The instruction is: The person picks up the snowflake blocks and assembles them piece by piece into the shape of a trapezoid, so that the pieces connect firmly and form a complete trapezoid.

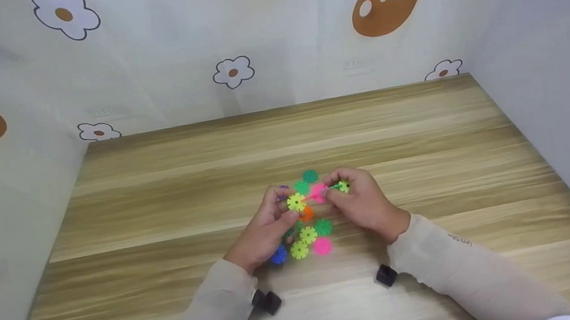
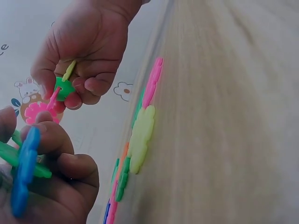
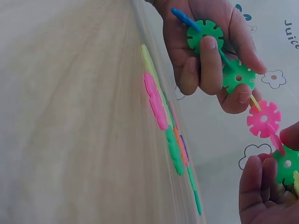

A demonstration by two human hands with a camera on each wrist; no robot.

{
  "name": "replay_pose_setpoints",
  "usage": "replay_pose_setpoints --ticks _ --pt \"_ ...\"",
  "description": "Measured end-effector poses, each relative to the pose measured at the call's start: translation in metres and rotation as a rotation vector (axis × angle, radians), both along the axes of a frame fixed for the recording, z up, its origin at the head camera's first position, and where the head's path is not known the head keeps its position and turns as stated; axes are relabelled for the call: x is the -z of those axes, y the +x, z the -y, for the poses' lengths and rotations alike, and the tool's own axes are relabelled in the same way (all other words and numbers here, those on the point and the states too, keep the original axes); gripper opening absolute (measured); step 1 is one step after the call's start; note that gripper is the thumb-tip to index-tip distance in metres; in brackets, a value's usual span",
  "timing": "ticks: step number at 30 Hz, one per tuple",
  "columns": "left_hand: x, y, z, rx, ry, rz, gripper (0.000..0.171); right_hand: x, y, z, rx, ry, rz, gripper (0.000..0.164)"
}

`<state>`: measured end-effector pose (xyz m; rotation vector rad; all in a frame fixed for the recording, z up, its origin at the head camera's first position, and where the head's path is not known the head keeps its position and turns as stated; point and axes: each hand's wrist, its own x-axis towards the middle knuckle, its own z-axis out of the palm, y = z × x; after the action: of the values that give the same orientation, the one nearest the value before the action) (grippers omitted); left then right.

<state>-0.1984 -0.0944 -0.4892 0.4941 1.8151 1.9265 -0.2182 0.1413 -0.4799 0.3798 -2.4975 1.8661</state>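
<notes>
Linking discs: the chain (image 1: 318, 193) hangs between both hands above the table (image 1: 158, 211); pressing a green disc (image 2: 66, 89) into place seems the step in hand.
Right hand (image 1: 366, 201): three o'clock, pinching that disc.
Left hand (image 1: 261, 232): nine o'clock, fingers curled round the other end.
Next move: likely needs aligned slots; seating is hard to judge.
Loose discs (image 1: 300, 249): six o'clock.

- A chain (image 1: 317, 194) of notched flat discs, joined slot into slot, is held raised between left hand (image 1: 264, 230) and right hand (image 1: 364, 202).
- Its left part has one blue disc (image 3: 184, 19) and two green discs (image 3: 198, 37).
- Its middle shows one yellow disc (image 1: 296, 197) and two pink discs (image 3: 257, 123).
- Its right end, a green disc (image 3: 283, 167) and another yellow disc (image 1: 344, 186), is pinched.
- Below, loose discs (image 1: 322, 245) lie flat.
</notes>
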Motion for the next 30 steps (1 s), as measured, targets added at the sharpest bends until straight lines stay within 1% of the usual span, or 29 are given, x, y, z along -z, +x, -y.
replay_pose_setpoints --ticks 3,6,10,11,15,17,19,22,24,27,30 --pt "-0.001 0.001 0.0 -0.002 -0.016 -0.011 0.034 -0.001 0.0 0.0 -0.011 0.02 -0.01 0.007" --pt "-0.002 0.001 -0.001 -0.007 -0.013 -0.016 0.034 -0.001 0.0 0.0 -0.024 0.023 -0.022 0.009" --pt "-0.001 0.001 0.0 -0.031 0.009 0.003 0.034 -0.001 -0.001 0.0 -0.039 0.015 -0.005 0.006" --pt "0.0 0.0 0.0 -0.042 0.01 0.011 0.034 0.0 -0.001 0.0 -0.046 0.016 -0.001 0.008" --pt "0.003 -0.002 0.002 -0.089 0.003 0.046 0.034 0.0 -0.003 -0.003 -0.086 0.029 0.008 0.032" --pt "0.004 -0.003 0.003 -0.114 -0.008 0.066 0.034 -0.002 -0.004 -0.006 -0.12 0.051 -0.024 0.042" --pt "0.004 -0.004 0.003 -0.134 -0.014 0.085 0.034 -0.004 -0.005 -0.008 -0.165 0.085 -0.076 0.047" --pt "0.004 -0.004 0.004 -0.141 -0.015 0.112 0.033 -0.007 -0.006 -0.01 -0.24 0.152 -0.16 0.045" --pt "0.002 -0.003 0.005 -0.135 -0.006 0.128 0.032 -0.007 -0.006 -0.011 -0.28 0.191 -0.191 0.04" --pt "0.001 -0.002 0.005 -0.113 0.01 0.157 0.032 -0.008 -0.006 -0.012 -0.304 0.218 -0.196 0.033" --pt "-0.001 -0.001 0.006 -0.104 0.029 0.188 0.036 -0.007 -0.006 -0.012 -0.286 0.213 -0.171 0.029"
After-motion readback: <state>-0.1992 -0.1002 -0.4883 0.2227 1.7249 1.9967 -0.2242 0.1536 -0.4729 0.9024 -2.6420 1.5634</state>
